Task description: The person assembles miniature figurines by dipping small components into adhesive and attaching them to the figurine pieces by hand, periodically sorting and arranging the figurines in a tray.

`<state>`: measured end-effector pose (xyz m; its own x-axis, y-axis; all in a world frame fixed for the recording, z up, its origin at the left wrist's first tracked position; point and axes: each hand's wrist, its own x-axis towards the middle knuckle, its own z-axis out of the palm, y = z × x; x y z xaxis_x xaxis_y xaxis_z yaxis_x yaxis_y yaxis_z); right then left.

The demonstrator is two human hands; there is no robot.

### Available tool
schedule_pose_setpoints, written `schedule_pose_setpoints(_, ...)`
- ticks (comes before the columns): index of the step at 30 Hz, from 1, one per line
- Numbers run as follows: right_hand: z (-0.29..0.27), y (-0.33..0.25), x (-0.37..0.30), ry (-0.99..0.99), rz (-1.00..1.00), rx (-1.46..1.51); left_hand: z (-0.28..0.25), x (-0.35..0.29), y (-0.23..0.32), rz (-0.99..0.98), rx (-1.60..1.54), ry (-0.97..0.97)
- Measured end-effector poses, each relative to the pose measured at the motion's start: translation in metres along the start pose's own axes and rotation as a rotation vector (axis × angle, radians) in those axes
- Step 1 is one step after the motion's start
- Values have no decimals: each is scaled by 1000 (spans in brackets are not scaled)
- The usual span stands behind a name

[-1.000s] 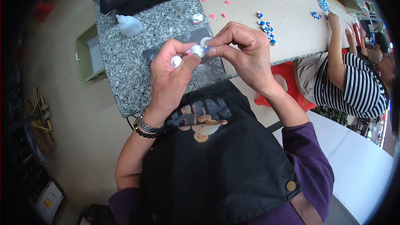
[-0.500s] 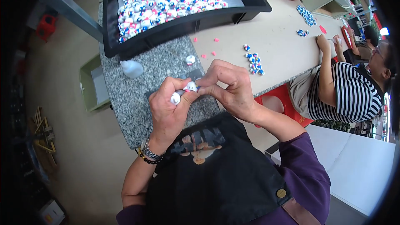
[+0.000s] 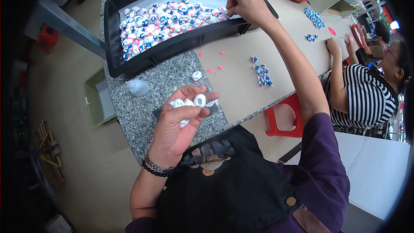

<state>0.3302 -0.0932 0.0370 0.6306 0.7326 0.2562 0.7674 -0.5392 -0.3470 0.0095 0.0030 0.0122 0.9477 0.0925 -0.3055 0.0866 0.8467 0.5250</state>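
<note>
Our left hand, half-curled, pinches white moulded pieces | our right hand, fingers bunched, hold unclear, over black plastic tray ahead | we'd best grip lightly

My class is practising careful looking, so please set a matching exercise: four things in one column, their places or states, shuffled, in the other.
1. left hand
2. right hand
3. pale bottle
4. loose pink pieces

A. on the beige tabletop
B. holding small white pieces
C. on the speckled grey stone
D. at the black tray

Right pairs: 1-B, 2-D, 3-C, 4-A
</note>
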Motion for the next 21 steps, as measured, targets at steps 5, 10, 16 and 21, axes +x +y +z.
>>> schedule_pose_setpoints(5, 15, 10, 12, -234, -42, -158, -3, 1, 1, -26, -76, 40)
schedule_pose_setpoints(10, -13, -9, -30, 253, -167, -108, -19, -3, -5, -91, -230, -10)
schedule_pose_setpoints(16, 11, -2, -137, 90, -7, -288, -23, -4, -15, -1, -153, 49)
schedule_pose_setpoints(21, 32, 6, -148, -40, 61, -429, -19, -2, -16, 36, -45, 9)
